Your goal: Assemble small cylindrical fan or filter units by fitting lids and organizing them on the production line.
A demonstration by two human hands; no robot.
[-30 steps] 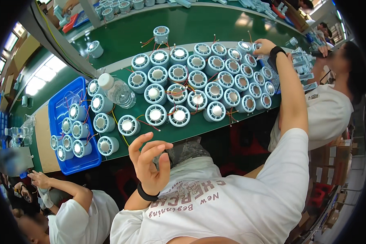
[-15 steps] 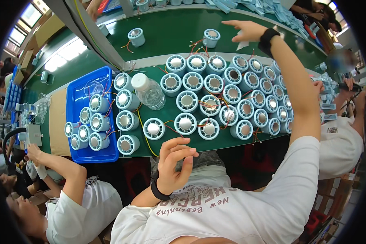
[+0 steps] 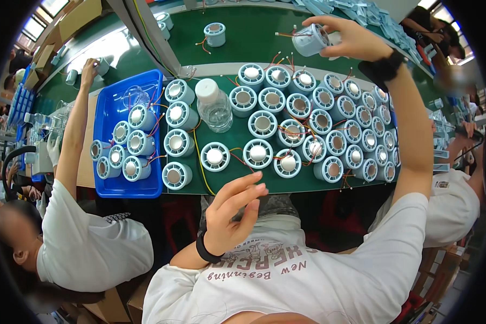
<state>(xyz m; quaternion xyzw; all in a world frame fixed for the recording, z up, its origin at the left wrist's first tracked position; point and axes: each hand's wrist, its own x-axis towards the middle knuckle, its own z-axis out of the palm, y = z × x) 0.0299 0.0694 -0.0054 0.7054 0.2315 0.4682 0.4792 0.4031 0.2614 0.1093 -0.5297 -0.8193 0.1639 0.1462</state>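
Over the far green strip, my right hand [image 3: 359, 42] grips a light-blue cylindrical housing [image 3: 308, 43] between thumb and fingers. The housing is tipped on its side, its slotted end towards my palm and its thin wires trailing left. My left hand [image 3: 231, 215] hovers at the table's near edge, fingers apart and slightly bent, holding nothing. Just beyond it are upright housings of the same kind, such as one with a silver disc [image 3: 258, 154]. Several more stand in close rows [image 3: 329, 123] below my right forearm, with red and yellow wires among them.
A blue tray [image 3: 103, 97] with several housings lies left. Right of it stand a column of housings [image 3: 177, 141] and a clear white-capped bottle [image 3: 216, 110]. Another housing [image 3: 215, 35] sits on the far strip, near a metal post [image 3: 146, 32]. A co-worker's arm [image 3: 75, 129] reaches forward at left.
My right hand has closed on the housing that stood on the far strip and tipped it up off the surface. The co-worker's arm at left has stretched forward. My left hand stays nearly put.
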